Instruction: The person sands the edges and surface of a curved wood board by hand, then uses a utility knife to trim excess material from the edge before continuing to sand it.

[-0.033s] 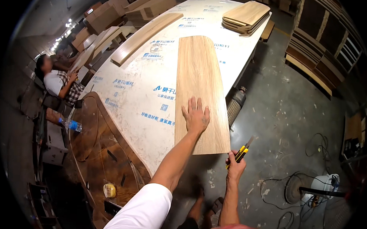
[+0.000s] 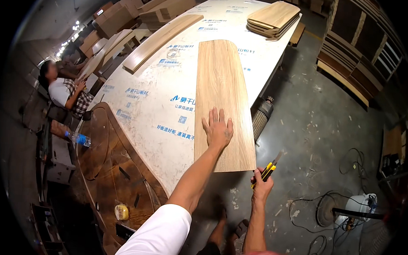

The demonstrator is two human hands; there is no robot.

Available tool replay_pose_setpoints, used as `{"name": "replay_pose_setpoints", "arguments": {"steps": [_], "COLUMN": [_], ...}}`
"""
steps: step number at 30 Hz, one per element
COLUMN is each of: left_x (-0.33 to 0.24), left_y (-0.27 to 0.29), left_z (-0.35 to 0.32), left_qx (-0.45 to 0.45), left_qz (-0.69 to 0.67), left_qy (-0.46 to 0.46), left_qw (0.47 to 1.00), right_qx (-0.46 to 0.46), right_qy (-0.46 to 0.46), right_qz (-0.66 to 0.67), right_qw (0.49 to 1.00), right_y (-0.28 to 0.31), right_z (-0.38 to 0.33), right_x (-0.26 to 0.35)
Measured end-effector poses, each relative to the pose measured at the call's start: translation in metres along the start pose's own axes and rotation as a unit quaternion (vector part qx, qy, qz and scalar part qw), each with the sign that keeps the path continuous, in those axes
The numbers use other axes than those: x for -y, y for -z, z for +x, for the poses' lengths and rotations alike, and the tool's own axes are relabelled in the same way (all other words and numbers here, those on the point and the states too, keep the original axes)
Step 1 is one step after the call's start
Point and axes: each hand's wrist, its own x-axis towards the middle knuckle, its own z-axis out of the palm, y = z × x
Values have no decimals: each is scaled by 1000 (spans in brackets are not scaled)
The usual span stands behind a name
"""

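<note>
Under my left hand (image 2: 219,130) lies a light wood-grain board (image 2: 221,78) with a rounded far end. The hand rests flat on it, fingers spread. My right hand (image 2: 261,185) is closed round a yellow and black utility knife (image 2: 269,171), its blade out and pointing up and away to the right. That hand is at the board's near right corner, where the board overhangs the edge of the white printed worktable (image 2: 164,112). Whether the fingers touch the corner I cannot tell.
Stacked boards (image 2: 274,17) sit at the table's far right, and a long narrow board (image 2: 164,41) on its left. A dark wooden table (image 2: 117,178) stands at left with a bottle (image 2: 78,138) and a yellow roll (image 2: 121,212). A seated person (image 2: 64,89) is beyond. Cables (image 2: 308,228) cross the floor.
</note>
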Motion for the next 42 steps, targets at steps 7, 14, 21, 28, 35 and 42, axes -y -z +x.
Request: {"name": "replay_pose_setpoints", "arguments": {"steps": [7, 14, 21, 28, 35, 42], "left_x": [-2, 19, 9, 10, 8, 9], "left_y": [-6, -17, -17, -20, -18, -17], "left_z": [5, -1, 9, 9, 8, 9], "left_qx": [-20, -80, -39, -41, -36, -30], "left_qz": [-2, 31, -3, 2, 11, 10], "left_qy": [-21, -47, -65, -94, -98, -99], "left_qw": [1000, 995, 997, 995, 994, 995], "right_qx": [29, 48, -27, -29, -74, -75], "right_qy": [13, 238, 287, 348, 342, 355], "right_qz": [-27, -349, -474, -509, -522, -522], "right_qw": [999, 905, 832, 787, 778, 772], "right_y": [31, 47, 34, 30, 37, 41], "right_z": [-12, -48, -62, -65, -61, -61], "right_x": [-1, -6, 10, 3, 8, 4]}}
